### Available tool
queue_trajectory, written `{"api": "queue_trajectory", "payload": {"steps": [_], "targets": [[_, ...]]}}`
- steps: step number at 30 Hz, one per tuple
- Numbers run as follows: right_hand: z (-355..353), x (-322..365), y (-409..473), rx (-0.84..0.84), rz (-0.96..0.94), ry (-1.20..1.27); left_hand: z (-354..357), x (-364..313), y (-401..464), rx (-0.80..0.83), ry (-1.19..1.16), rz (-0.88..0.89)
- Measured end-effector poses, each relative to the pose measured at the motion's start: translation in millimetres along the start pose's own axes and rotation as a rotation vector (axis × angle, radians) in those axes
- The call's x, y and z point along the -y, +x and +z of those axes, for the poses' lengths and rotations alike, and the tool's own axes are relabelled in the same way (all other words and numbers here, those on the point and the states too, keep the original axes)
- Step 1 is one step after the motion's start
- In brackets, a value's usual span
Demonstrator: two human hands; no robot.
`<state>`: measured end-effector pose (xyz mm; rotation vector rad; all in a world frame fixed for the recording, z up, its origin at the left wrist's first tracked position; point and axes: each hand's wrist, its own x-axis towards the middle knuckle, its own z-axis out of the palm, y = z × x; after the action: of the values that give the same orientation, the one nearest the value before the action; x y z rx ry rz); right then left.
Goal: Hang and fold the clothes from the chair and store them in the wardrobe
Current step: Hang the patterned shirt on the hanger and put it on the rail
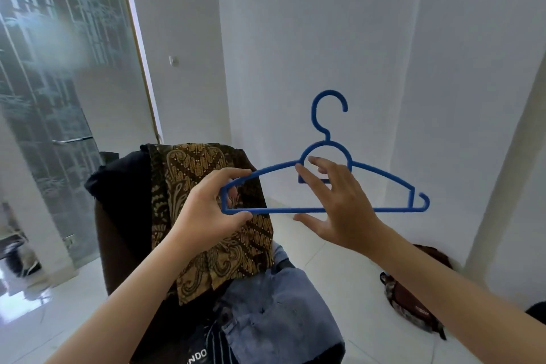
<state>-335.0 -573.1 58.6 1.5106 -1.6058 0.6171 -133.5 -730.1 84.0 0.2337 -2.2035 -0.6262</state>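
The left hand (206, 213) pinches the left end of a blue hanger (381, 174), held upright in the air above the chair (118, 233). The right hand (339, 210) is spread open at the hanger's middle, fingers straight. A brown batik shirt (189, 174) drapes over the chair's back, and blue jeans (274, 313) lie on its seat.

hanger (381, 176) — bright blue | shirt (236, 233) over chair — brown and gold batik swirls | garment (121, 186) beside it — black | jeans (274, 310) — faded blue | walls (325, 23) white
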Motion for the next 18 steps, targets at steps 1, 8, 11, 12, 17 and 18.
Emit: {"api": "queue_trajectory", "payload": {"steps": [1,8,11,12,17,18], "targets": [[10,-6,3,0.0,-0.026,0.013,-2,11,4,-0.003,0.012,-0.017],[77,-61,26,-0.043,-0.055,-0.028,-32,89,33,-0.026,0.031,-0.12],[109,-85,42,-0.009,-0.036,-0.03,-49,122,50,-0.022,0.028,-0.135],[121,-90,50,0.013,-0.031,-0.017,-54,132,56,-0.026,0.033,-0.134],[174,-94,92,0.117,0.006,0.131,-68,195,87,-0.06,0.089,-0.142],[185,-95,99,0.119,0.01,0.133,-67,210,94,-0.08,0.129,-0.145]]}}
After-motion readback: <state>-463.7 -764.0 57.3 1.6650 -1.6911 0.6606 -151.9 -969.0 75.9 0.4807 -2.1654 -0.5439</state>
